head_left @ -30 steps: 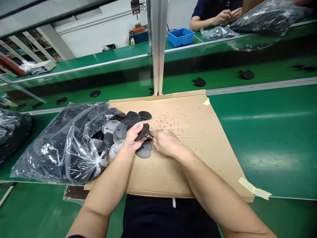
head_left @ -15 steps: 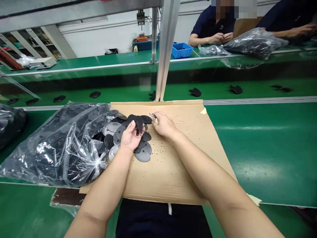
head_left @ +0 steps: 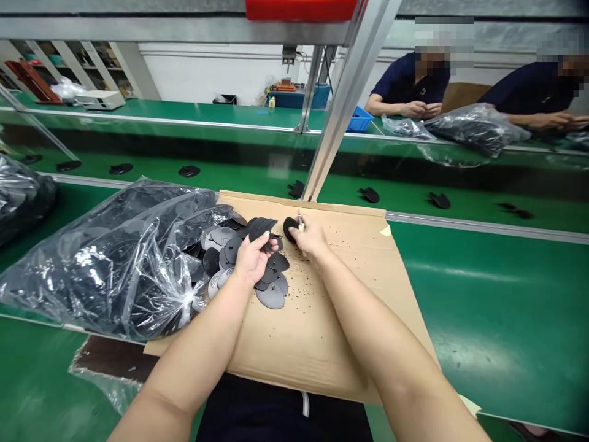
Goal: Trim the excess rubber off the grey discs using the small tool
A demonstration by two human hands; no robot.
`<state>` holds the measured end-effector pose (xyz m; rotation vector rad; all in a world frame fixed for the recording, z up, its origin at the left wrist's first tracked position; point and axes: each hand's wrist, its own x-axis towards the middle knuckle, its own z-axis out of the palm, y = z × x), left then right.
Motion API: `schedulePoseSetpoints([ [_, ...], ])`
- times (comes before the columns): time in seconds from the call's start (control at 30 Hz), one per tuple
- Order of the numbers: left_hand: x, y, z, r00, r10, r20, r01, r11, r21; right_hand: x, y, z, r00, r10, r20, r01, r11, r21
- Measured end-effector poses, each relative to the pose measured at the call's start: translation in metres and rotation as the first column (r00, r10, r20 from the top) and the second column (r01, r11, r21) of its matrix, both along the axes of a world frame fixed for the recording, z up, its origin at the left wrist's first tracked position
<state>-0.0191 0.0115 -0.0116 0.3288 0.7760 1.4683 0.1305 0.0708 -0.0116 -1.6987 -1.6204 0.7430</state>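
Note:
My left hand [head_left: 252, 260] is closed around a few thin black plastic pieces [head_left: 262, 228], thumb on top. To its right, my right hand [head_left: 315, 239] pinches a dark oval piece [head_left: 289, 230]. The same hand also has a small metal tool [head_left: 300, 220] with a pale handle, mostly covered by the fingers; its kind is unclear. Beneath and beside my left hand lies a heap of grey and black oval pieces [head_left: 270, 296], some with small knobs. They rest on a cardboard sheet [head_left: 322, 350] sprinkled with tiny dark crumbs.
A big clear plastic bag [head_left: 115, 258] full of dark pieces lies left of the cardboard. Behind it, a green conveyor belt [head_left: 248, 178] carries spaced black pieces. A metal post [head_left: 343, 104] stands at the cardboard's back edge. Two people sit across, near another bag [head_left: 478, 129].
The view has tilted and shifted. My right hand now has a dark oval piece along with the metal tool. The pieces in my left hand are fanned and turned differently.

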Motion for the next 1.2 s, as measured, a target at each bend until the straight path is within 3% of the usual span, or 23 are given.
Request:
schedulePoseSetpoints([
  [0.07, 0.002, -0.002, -0.002, 0.998, -0.013, -0.06, 0.014, 1.0, 0.026, 0.007, -0.016, -0.003, 0.92, -0.109, -0.375, 0.117, 0.993, -0.002],
  [0.17, 0.007, -0.006, -0.003, 0.985, -0.053, -0.164, 0.064, 0.996, 0.064, 0.011, -0.045, -0.003, 0.654, -0.111, -0.748, 0.146, 0.989, -0.02],
  [0.23, 0.01, -0.009, -0.004, 0.971, -0.093, -0.222, 0.113, 0.991, 0.077, 0.009, -0.062, 0.0, 0.568, -0.049, -0.821, 0.118, 0.993, 0.022],
  [0.37, 0.014, -0.015, -0.004, 0.959, -0.178, -0.222, 0.207, 0.971, 0.115, 0.002, -0.075, 0.0, 0.527, 0.047, -0.849, 0.119, 0.985, 0.129],
  [0.53, 0.015, -0.019, -0.003, 0.939, -0.251, -0.235, 0.301, 0.93, 0.211, -0.003, -0.069, -0.011, 0.52, -0.059, -0.852, 0.332, 0.933, 0.138],
  [0.6, 0.016, -0.019, -0.004, 0.935, -0.24, -0.261, 0.298, 0.93, 0.214, -0.003, -0.07, -0.013, 0.549, -0.063, -0.833, 0.359, 0.918, 0.167],
  [0.67, 0.017, -0.017, -0.005, 0.941, -0.193, -0.278, 0.252, 0.948, 0.193, -0.003, -0.073, -0.012, 0.62, -0.013, -0.784, 0.304, 0.925, 0.225],
  [0.77, 0.018, -0.015, -0.007, 0.95, -0.077, -0.304, 0.135, 0.976, 0.172, -0.003, -0.079, -0.008, 0.741, 0.126, -0.659, 0.091, 0.954, 0.286],
  [0.83, 0.017, -0.014, -0.007, 0.943, -0.055, -0.327, 0.118, 0.977, 0.176, -0.003, -0.081, -0.007, 0.772, 0.162, -0.615, 0.028, 0.958, 0.287],
  [1.0, 0.017, -0.018, -0.009, 0.897, -0.188, -0.4, 0.267, 0.952, 0.15, -0.005, -0.079, -0.01, 0.725, 0.077, -0.684, 0.166, 0.945, 0.282],
  [1.2, 0.018, -0.018, -0.01, 0.909, -0.134, -0.394, 0.214, 0.963, 0.165, -0.006, -0.077, -0.012, 0.81, -0.014, -0.587, 0.189, 0.952, 0.239],
])
